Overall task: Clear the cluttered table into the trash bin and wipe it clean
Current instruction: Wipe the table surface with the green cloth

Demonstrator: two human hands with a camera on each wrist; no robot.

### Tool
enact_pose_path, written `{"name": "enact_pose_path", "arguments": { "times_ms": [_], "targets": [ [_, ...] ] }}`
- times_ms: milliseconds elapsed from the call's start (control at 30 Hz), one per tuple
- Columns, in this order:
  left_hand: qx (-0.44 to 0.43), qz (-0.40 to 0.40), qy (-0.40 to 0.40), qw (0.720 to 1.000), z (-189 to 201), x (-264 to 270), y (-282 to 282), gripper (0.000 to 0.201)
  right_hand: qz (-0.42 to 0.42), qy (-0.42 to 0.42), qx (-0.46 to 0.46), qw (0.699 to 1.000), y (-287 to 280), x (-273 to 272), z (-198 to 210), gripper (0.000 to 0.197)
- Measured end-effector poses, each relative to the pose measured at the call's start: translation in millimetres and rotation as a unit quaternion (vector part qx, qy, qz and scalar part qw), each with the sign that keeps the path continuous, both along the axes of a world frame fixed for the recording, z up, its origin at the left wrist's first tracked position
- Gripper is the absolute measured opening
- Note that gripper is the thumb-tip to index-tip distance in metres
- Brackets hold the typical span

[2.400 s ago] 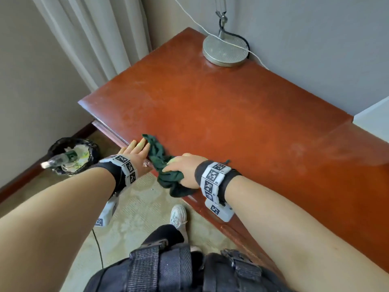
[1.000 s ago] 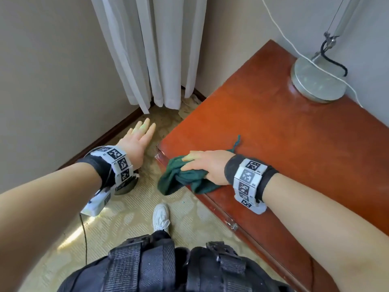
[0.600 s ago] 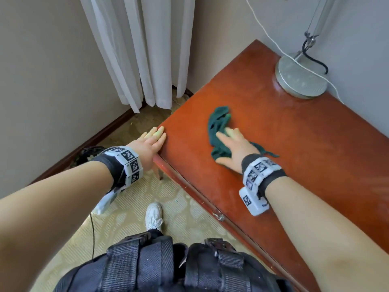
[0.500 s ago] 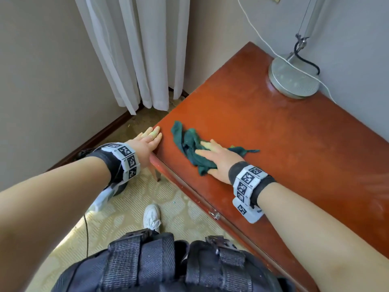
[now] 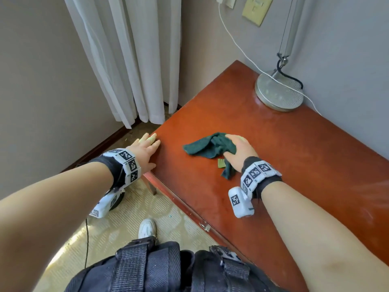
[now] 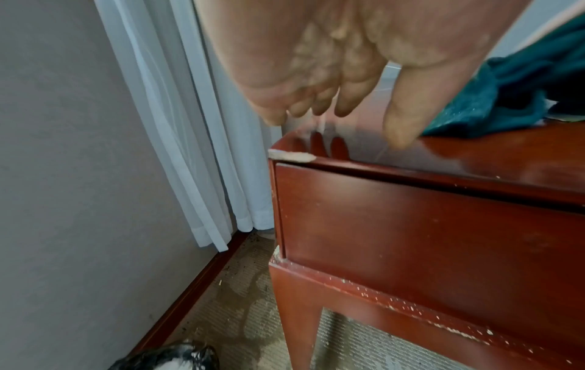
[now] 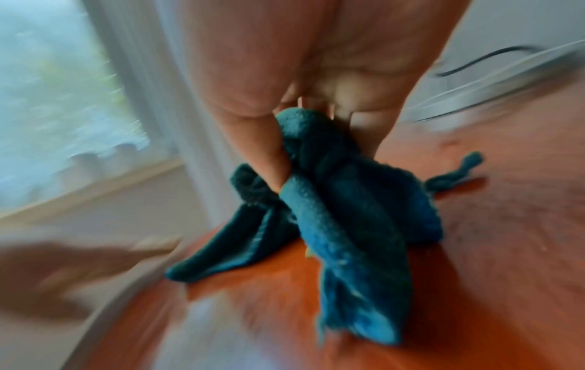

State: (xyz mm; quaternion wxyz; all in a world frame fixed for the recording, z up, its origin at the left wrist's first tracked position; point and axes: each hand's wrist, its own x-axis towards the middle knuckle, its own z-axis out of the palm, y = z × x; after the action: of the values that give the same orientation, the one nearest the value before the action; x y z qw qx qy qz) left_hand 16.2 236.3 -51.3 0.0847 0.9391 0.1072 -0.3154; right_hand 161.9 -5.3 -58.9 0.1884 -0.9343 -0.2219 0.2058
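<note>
1. The bin (image 6: 168, 359) sits on the floor by the table leg, only its rim showing.
2. The left hand (image 5: 145, 151) lies flat with straight fingers at the table's (image 5: 294, 165) left corner, holding nothing.
3. The green cloth (image 5: 208, 146) lies bunched on the tabletop near that corner.
4. The right hand (image 5: 239, 153) rests on the cloth, fingers curled into its folds.
5. A lamp base (image 5: 279, 92) stands at the back by the wall.
</note>
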Motion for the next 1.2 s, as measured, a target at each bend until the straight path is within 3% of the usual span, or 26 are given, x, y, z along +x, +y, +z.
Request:
{"name": "enact_pose_path", "arguments": {
  "times_ms": [67,133,200,267,500,600,733,800,900,1033,1133,1200],
  "targets": [
    [0.008,-0.038,0.007,0.999,0.0,15.2,-0.4,0.079,-0.139,-0.025,-0.007,0.990,-1.0,28.4,-5.7,0.050],
    [0.016,-0.087,0.019,0.996,-4.0,32.6,1.6,0.084,-0.221,0.004,-0.091,0.971,5.1,48.3,-12.5,0.059],
    [0.020,-0.141,0.027,0.989,-11.2,46.6,9.3,0.092,-0.245,0.031,-0.161,0.955,21.4,62.4,-16.7,0.067],
    [0.024,-0.183,0.028,0.982,-21.2,54.6,21.0,0.097,-0.242,0.016,-0.175,0.954,44.1,82.0,-18.9,0.067],
    [0.008,-0.233,0.012,0.972,-49.8,55.9,37.3,0.098,-0.073,-0.021,-0.155,0.985,130.6,157.8,-15.8,0.068],
    [0.008,-0.229,0.014,0.973,-49.6,57.5,38.1,0.100,0.041,-0.028,-0.116,0.992,158.6,150.0,-14.5,0.063],
    [0.015,-0.231,0.020,0.973,-45.3,58.9,36.1,0.102,0.208,-0.010,-0.109,0.972,168.6,111.4,-14.2,0.060],
    [0.015,-0.222,0.020,0.975,-42.7,58.1,35.6,0.104,0.220,0.009,-0.093,0.971,165.0,94.1,-11.0,0.057],
    [0.026,-0.213,0.005,0.977,-38.2,56.9,33.8,0.106,0.163,0.012,-0.053,0.985,151.8,80.3,8.1,0.052],
    [0.040,-0.154,0.005,0.987,-17.9,51.4,19.7,0.101,0.140,-0.016,-0.011,0.990,127.1,61.3,47.7,0.052],
    [-0.076,0.060,-0.078,0.992,11.9,40.8,7.9,0.093,0.157,-0.035,0.023,0.987,104.6,41.5,81.6,0.052],
    [-0.155,0.196,-0.160,0.955,43.9,28.0,3.4,0.096,0.177,-0.051,0.048,0.982,90.4,25.1,103.1,0.052]
  ]
}}
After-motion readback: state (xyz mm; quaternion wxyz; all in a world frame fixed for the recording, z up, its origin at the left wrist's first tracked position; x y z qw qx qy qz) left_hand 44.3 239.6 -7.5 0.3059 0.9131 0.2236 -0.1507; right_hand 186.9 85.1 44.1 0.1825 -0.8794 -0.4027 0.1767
